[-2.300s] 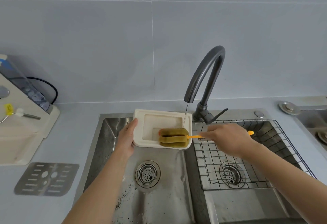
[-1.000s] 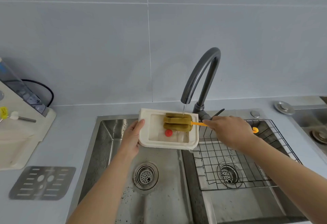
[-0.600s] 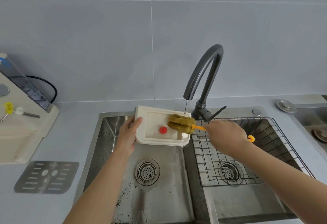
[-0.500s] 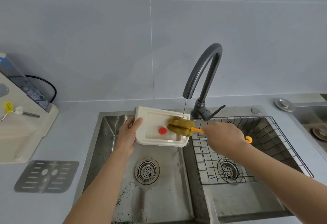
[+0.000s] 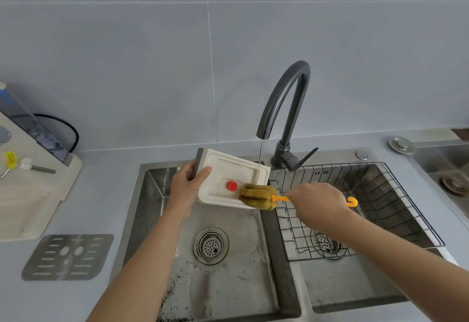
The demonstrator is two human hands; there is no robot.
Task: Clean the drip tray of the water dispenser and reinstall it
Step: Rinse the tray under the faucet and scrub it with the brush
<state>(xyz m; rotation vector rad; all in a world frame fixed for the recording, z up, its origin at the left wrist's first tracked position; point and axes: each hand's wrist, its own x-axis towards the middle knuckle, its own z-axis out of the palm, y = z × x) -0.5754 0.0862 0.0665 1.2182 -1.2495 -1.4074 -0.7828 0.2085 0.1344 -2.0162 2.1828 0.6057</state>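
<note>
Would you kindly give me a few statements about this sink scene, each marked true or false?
1. The left hand grips the drip tray by its left edge. True.
2. The tap is turned off. False: a thin stream of water falls from it onto the tray.
3. The right hand holds the sponge brush by its orange handle. True.
4. The metal grate lies in the sink. False: it lies on the counter, left of the sink.
5. The wire rack sits in the left basin. False: it sits in the right basin.
6. A red round piece sits inside the tray. True.
</note>
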